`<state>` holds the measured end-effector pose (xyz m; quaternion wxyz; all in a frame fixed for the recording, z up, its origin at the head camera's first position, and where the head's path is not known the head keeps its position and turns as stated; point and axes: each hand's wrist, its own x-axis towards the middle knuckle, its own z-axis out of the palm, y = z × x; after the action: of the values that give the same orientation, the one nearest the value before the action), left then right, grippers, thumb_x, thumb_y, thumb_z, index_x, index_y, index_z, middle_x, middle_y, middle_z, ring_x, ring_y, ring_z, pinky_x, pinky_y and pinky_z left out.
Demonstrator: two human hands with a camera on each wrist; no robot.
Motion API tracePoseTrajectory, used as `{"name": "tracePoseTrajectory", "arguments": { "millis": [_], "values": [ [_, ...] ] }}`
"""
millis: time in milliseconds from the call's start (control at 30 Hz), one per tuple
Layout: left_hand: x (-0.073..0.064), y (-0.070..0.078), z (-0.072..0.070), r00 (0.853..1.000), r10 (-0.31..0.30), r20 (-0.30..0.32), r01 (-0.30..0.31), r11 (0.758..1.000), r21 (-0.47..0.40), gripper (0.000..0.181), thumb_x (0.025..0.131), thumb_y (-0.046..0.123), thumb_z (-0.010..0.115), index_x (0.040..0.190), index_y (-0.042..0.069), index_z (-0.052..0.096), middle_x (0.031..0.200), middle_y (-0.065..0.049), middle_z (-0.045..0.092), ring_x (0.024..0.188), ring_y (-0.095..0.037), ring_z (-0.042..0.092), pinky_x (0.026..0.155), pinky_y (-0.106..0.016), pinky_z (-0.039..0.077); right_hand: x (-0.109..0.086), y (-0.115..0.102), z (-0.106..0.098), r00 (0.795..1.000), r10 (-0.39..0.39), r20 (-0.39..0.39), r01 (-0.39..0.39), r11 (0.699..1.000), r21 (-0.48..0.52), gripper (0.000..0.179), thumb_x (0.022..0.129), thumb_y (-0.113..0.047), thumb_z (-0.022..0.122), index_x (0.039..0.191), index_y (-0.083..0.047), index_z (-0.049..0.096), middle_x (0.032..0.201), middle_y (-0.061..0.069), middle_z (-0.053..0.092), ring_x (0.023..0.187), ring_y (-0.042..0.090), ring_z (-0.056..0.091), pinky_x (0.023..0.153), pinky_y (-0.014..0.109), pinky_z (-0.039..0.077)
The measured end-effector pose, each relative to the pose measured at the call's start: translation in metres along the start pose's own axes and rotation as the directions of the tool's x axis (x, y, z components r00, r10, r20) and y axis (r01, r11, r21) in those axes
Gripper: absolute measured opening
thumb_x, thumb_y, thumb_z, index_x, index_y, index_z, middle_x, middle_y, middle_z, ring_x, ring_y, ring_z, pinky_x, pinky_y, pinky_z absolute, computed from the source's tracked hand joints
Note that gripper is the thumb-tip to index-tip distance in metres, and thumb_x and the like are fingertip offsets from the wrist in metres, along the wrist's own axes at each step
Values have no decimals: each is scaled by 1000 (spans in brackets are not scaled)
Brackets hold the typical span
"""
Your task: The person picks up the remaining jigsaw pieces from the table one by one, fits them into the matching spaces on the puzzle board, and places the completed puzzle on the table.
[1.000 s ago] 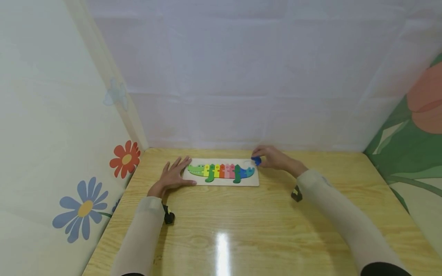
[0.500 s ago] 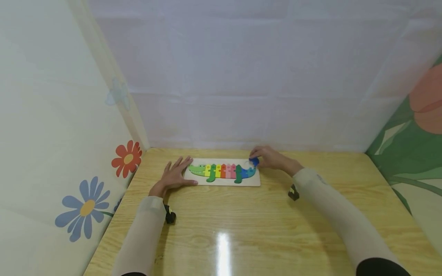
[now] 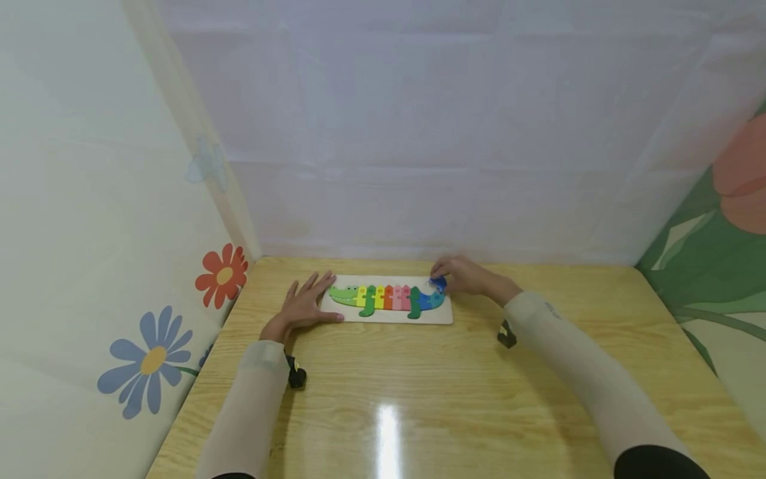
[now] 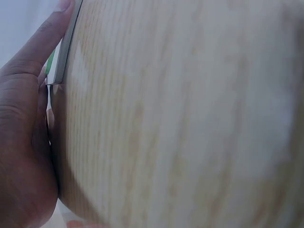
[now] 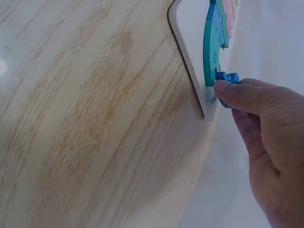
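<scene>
A pale puzzle board point(image 3: 389, 319) lies flat near the back of the table, bearing a crocodile point(image 3: 383, 298) of coloured interlocking pieces, its green head at the left. My left hand point(image 3: 301, 308) rests on the board's left end with its fingers spread, the thumb at the front edge. Between thumb and fingertips my right hand point(image 3: 469, 276) pinches a blue puzzle piece point(image 5: 229, 77). That piece is right at the end of the teal tail piece point(image 5: 212, 52), over the board's back right corner. The left wrist view has only the thumb side of my left hand point(image 4: 23, 109) and the board's edge point(image 4: 64, 54).
The wooden table point(image 3: 359, 386) stretches in front of the board. A pale cloth wall point(image 3: 419, 166) rises close behind it, and flower-printed cloth stands at left and right. Both wrists carry a small black device, the left one point(image 3: 296, 374) close above the table.
My right hand has moved slightly left with the blue puzzle piece, bringing it from beyond the board's right edge to the end of the tail. My left hand stays on the board.
</scene>
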<state>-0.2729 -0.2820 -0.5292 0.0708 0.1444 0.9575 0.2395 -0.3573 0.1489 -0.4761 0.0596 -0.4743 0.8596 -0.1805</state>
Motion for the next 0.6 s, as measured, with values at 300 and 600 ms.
{"name": "tracePoseTrajectory", "arguments": {
  "millis": [300, 600],
  "values": [
    [0, 1, -1, 1000, 1, 1, 0, 1000, -8, 115, 83, 59, 84, 170, 12, 25, 178, -11, 16, 164, -41, 6, 125, -69, -7, 4, 1, 2, 999, 18, 34, -19, 999, 39, 37, 86, 3, 83, 122, 6, 76, 128, 22, 70, 125, 41, 64, 111, 55, 49],
    [0, 1, -2, 1000, -4, 3, 4, 1000, 3, 115, 84, 59, 83, 170, 12, 25, 178, -11, 16, 163, -41, 6, 125, -69, -6, 7, 7, 6, 998, 22, 54, -26, 998, 64, 34, 87, 3, 82, 121, 3, 78, 129, 20, 71, 123, 39, 65, 109, 54, 51]
  ]
}}
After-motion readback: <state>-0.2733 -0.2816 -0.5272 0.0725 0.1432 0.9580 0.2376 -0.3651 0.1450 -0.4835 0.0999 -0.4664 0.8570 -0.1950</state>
